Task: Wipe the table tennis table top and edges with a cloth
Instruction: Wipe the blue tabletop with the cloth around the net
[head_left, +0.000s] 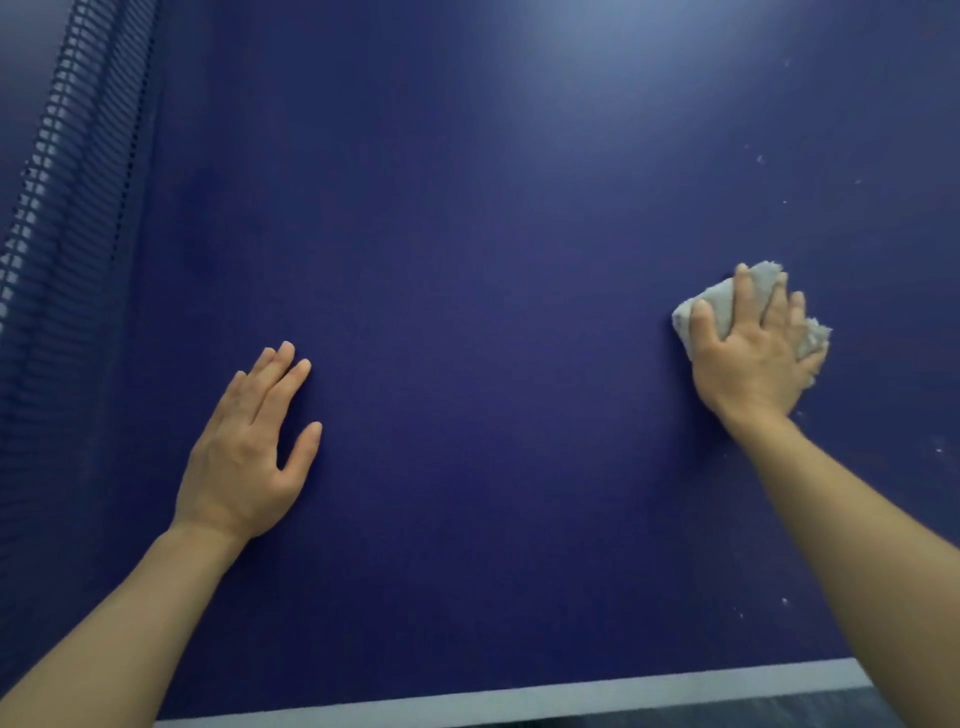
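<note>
The dark blue table tennis table top (493, 312) fills the view. My right hand (753, 358) presses a bunched grey-white cloth (719, 306) flat onto the top at the right, fingers spread over it. My left hand (249, 457) lies palm down on the bare top at the left, fingers apart, holding nothing. A white line (519, 696) runs along the near edge of the table.
The dark mesh net (67, 208) stands along the left side of the table. Small white specks (759, 158) dot the surface at the far right, above and below the cloth. A dark floor strip (779, 714) shows beyond the near edge.
</note>
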